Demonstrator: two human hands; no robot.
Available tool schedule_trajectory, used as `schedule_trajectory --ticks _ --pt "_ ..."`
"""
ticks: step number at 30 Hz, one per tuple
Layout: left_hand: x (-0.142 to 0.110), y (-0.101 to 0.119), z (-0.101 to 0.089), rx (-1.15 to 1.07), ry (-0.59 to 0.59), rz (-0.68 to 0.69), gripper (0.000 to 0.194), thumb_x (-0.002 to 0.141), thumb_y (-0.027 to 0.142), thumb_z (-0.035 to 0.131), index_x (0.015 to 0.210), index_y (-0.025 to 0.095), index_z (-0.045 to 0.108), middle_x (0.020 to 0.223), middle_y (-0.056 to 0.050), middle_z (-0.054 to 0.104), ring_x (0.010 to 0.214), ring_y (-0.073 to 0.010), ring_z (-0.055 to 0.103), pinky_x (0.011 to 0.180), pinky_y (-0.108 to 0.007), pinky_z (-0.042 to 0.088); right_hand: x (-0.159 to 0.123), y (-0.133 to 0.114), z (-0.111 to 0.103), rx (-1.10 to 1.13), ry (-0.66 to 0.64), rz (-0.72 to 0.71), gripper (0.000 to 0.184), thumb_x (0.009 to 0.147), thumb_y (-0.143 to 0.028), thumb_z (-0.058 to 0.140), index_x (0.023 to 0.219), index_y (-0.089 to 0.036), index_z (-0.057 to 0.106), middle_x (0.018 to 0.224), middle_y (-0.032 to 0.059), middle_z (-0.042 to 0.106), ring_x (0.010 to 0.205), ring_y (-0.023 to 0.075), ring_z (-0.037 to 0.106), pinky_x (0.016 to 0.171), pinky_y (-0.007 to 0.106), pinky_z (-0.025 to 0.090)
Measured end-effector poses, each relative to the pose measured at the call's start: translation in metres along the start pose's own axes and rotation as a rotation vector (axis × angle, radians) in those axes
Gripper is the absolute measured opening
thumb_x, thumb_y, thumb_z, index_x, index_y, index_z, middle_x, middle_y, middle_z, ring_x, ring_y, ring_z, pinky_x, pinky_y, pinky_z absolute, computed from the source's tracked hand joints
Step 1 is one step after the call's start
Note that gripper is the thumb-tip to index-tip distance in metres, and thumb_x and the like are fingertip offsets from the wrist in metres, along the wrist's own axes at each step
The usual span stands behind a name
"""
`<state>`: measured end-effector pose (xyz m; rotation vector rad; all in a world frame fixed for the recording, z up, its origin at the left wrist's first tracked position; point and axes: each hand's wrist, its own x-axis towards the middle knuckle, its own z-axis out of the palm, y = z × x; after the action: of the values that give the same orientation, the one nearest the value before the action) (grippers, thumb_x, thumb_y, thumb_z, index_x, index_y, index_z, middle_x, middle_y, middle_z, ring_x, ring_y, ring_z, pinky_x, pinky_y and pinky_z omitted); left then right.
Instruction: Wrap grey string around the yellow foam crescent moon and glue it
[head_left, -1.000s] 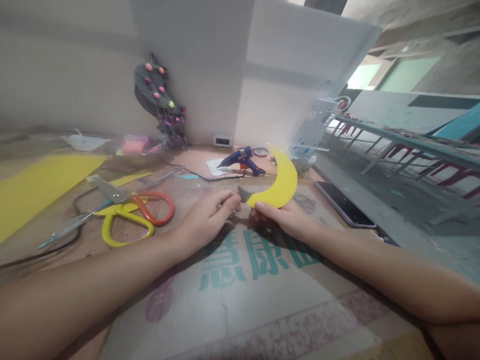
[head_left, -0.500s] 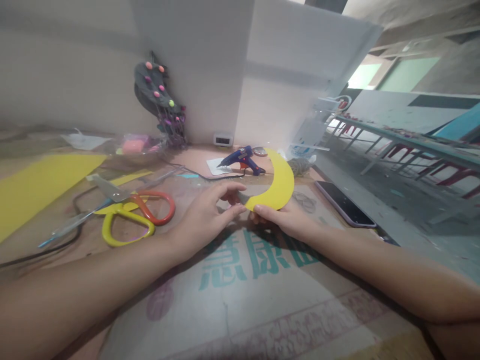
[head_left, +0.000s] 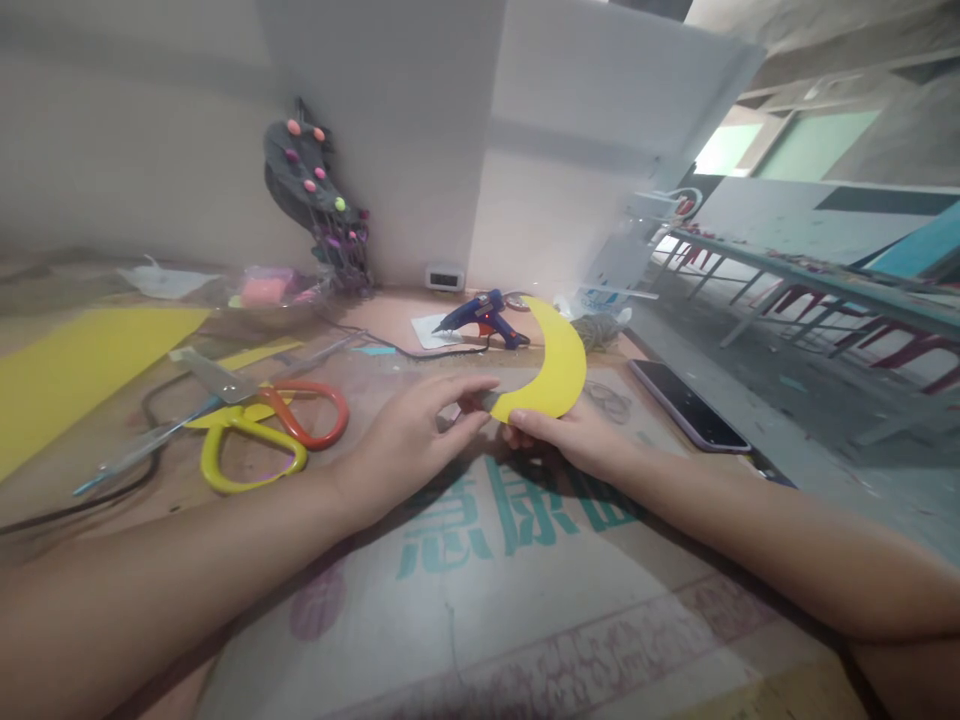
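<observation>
A yellow crescent moon cutout is held up over the board in front of me. My right hand pinches its lower edge, thumb on the yellow face and fingers behind. At the crescent's left end is a dark grey tip, which looks like wrapped yarn. The thumb and fingers of my left hand close around that grey tip. Beyond the crescent, a blue glue gun rests with its nozzle over a white scrap. A ball of grey yarn sits behind my right hand.
Scissors with red and yellow handles lie left, near a yellow sheet. A phone lies right. A dark crescent with pompoms leans against the white panel. A small digital clock stands at the back.
The fingers of my left hand have shifted slightly at the grey tip. My right hand keeps its hold on the crescent, which is almost unmoved.
</observation>
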<state>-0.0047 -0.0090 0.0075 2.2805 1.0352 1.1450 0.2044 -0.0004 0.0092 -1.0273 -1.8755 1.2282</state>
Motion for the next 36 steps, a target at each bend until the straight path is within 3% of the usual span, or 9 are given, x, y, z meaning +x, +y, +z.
schedule_trajectory --ticks 26,31,36 --pt "0.0004 -0.0011 0.0004 0.02 -0.031 0.02 0.029 0.083 0.015 0.053 0.111 0.015 0.062 0.102 -0.004 0.068 0.092 -0.0152 0.061 0.086 -0.027 0.048 -0.0006 -0.0051 0.0012 -0.059 -0.062 -0.015 0.036 0.086 -0.048 0.054 0.072 -0.015 0.06 0.064 0.0009 0.056 0.056 0.0103 0.047 0.052 0.023 0.041" --pt "0.0011 -0.0012 0.0 -0.14 -0.017 -0.14 0.042 0.088 0.023 0.05 0.13 0.018 0.048 0.1 -0.004 0.062 0.092 -0.0168 0.06 0.083 -0.03 0.048 0.0003 -0.0024 0.0015 -0.095 -0.016 -0.022 0.038 0.087 -0.048 0.053 0.07 -0.015 0.06 0.062 0.0005 0.056 0.054 0.0099 0.048 0.051 0.022 0.041" --pt "0.0041 -0.0074 0.0015 -0.338 -0.061 -0.252 0.024 0.092 0.038 0.047 0.102 0.019 0.057 0.089 -0.002 0.062 0.079 -0.0161 0.061 0.071 -0.028 0.048 0.0013 -0.0048 0.0022 -0.158 -0.037 -0.049 0.037 0.088 -0.045 0.052 0.069 -0.015 0.06 0.063 0.0013 0.057 0.057 0.0107 0.051 0.053 0.022 0.043"
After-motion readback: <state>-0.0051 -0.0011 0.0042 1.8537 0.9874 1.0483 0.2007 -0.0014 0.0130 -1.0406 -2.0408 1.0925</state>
